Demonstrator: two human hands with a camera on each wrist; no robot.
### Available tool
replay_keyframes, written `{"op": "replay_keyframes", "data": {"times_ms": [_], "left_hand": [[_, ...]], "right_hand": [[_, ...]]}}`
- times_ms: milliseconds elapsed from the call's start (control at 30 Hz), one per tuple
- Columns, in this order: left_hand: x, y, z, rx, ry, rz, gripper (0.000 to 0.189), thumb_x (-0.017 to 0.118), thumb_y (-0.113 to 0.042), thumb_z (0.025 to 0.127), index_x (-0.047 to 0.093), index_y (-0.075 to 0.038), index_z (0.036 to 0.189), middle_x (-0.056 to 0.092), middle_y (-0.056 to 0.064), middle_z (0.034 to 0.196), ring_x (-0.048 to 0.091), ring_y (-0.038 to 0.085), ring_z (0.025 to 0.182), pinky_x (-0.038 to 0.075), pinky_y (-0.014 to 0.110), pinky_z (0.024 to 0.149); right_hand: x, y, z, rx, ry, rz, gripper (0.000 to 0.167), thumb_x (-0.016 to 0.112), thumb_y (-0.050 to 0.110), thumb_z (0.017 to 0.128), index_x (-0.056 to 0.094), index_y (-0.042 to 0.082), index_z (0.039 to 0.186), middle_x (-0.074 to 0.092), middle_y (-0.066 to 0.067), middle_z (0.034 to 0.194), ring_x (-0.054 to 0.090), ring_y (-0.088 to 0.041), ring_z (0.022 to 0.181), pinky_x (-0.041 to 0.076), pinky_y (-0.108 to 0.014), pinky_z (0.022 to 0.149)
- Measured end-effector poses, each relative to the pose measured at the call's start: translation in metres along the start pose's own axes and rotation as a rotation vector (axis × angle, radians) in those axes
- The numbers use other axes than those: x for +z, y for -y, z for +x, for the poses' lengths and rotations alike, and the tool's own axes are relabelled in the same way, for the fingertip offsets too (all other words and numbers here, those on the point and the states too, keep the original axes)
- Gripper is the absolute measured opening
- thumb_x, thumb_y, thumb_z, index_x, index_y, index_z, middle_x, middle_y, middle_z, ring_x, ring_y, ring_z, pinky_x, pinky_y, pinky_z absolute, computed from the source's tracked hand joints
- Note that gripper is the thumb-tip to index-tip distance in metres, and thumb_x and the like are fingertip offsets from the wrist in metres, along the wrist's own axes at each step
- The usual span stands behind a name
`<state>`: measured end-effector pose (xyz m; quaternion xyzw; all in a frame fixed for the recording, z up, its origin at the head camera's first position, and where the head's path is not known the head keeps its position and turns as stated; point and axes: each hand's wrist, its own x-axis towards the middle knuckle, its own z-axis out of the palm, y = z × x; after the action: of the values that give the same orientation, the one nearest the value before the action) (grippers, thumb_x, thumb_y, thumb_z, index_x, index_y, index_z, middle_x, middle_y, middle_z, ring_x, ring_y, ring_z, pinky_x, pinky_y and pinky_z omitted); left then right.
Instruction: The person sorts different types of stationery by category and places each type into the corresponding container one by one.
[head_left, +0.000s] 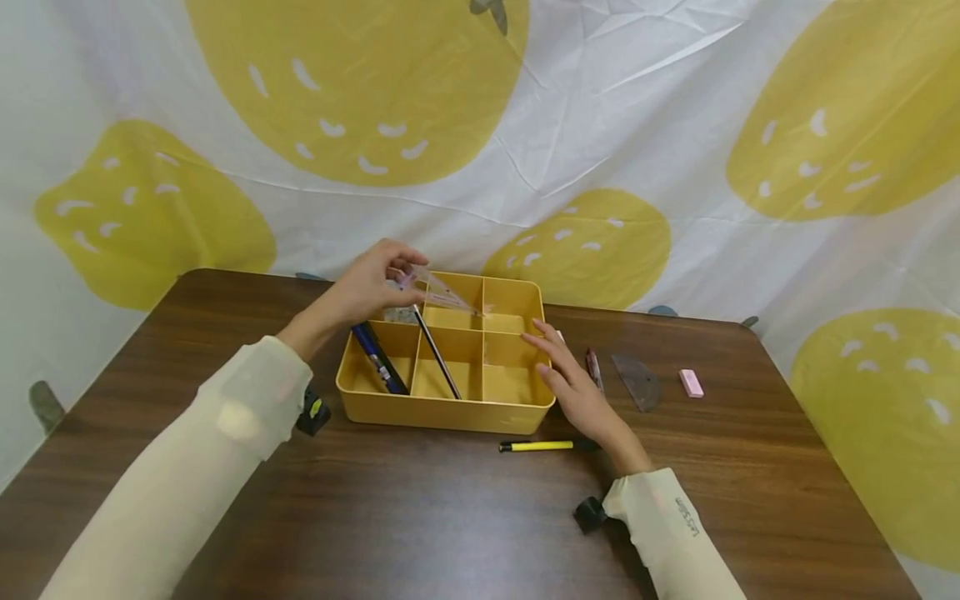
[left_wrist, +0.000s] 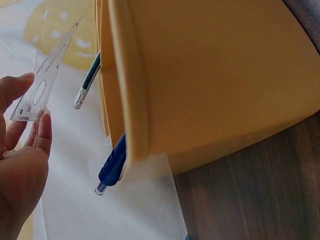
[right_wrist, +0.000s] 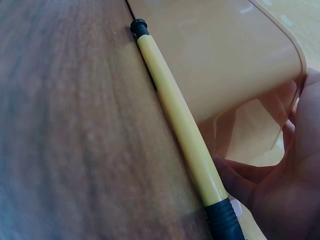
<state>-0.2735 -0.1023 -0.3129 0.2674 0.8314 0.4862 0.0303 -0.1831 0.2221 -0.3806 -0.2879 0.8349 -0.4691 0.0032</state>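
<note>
My left hand point(head_left: 377, 279) pinches a clear plastic set square point(head_left: 442, 292) above the back row of a yellow divided box point(head_left: 442, 414). In the left wrist view, the set square point(left_wrist: 42, 82) is held tilted, between thumb and fingers. Below that hand, a dark pencil point(head_left: 437, 354) leans in the front middle compartment, its eraser end up. A blue pen point(head_left: 377, 358) lies beside a black one in the front left compartment. My right hand point(head_left: 581, 396) rests on the box's right rim, fingers fairly straight; the right wrist view shows the hand point(right_wrist: 285, 175) against the wall.
A yellow-and-black pen point(head_left: 536, 447) lies on the brown table point(head_left: 420, 517) before the box. To the right are a dark red pen point(head_left: 594, 368), a clear protractor point(head_left: 637, 383) and a pink eraser point(head_left: 691, 383). A lemon-patterned cloth point(head_left: 585, 108) hangs behind the table.
</note>
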Motion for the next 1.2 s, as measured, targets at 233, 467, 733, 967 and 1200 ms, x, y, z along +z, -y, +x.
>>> {"op": "replay_keyframes", "data": {"times_ms": [233, 467, 733, 967, 1200], "left_hand": [[0.003, -0.004, 0.007, -0.01, 0.021, 0.073, 0.047, 0.073, -0.009, 0.085, 0.053, 0.003, 0.126, 0.045, 0.017, 0.121, 0.049, 0.03, 0.107, 0.041, 0.042, 0.093], [0.005, -0.004, 0.011, -0.02, 0.025, 0.104, 0.045, 0.073, -0.006, 0.083, 0.054, 0.004, 0.123, 0.046, 0.018, 0.119, 0.049, 0.031, 0.105, 0.042, 0.043, 0.091], [0.0, 0.0, 0.009, -0.06, 0.028, 0.086, 0.046, 0.072, -0.007, 0.084, 0.054, 0.004, 0.125, 0.044, 0.017, 0.122, 0.048, 0.03, 0.106, 0.041, 0.043, 0.092], [0.003, -0.001, 0.01, -0.019, 0.041, 0.158, 0.046, 0.074, -0.01, 0.082, 0.056, 0.003, 0.122, 0.046, 0.017, 0.119, 0.05, 0.031, 0.105, 0.042, 0.043, 0.091], [0.012, -0.001, 0.015, 0.006, 0.062, 0.274, 0.044, 0.075, -0.008, 0.081, 0.057, 0.003, 0.12, 0.048, 0.018, 0.115, 0.052, 0.031, 0.103, 0.044, 0.041, 0.088]], "right_hand": [[-0.002, -0.014, -0.001, -0.029, -0.007, 0.036, 0.043, 0.034, 0.0, 0.102, 0.034, -0.002, 0.145, 0.008, -0.017, 0.157, -0.007, -0.026, 0.144, 0.006, -0.061, 0.108], [0.0, -0.039, 0.001, -0.029, -0.018, -0.001, 0.044, 0.034, 0.006, 0.104, 0.034, 0.007, 0.148, 0.008, -0.004, 0.159, -0.007, -0.017, 0.144, 0.007, -0.058, 0.11], [0.001, -0.008, 0.0, -0.027, 0.0, 0.037, 0.042, 0.035, 0.001, 0.102, 0.033, -0.005, 0.144, 0.008, -0.018, 0.157, -0.006, -0.026, 0.144, 0.007, -0.06, 0.109], [-0.001, -0.002, -0.002, -0.017, 0.0, 0.023, 0.042, 0.036, 0.0, 0.102, 0.034, -0.005, 0.144, 0.009, -0.02, 0.156, -0.005, -0.028, 0.144, 0.009, -0.061, 0.108], [0.0, -0.004, -0.004, -0.019, -0.006, 0.028, 0.042, 0.035, 0.003, 0.103, 0.034, -0.004, 0.144, 0.009, -0.018, 0.157, -0.005, -0.026, 0.144, 0.008, -0.06, 0.109]]}}
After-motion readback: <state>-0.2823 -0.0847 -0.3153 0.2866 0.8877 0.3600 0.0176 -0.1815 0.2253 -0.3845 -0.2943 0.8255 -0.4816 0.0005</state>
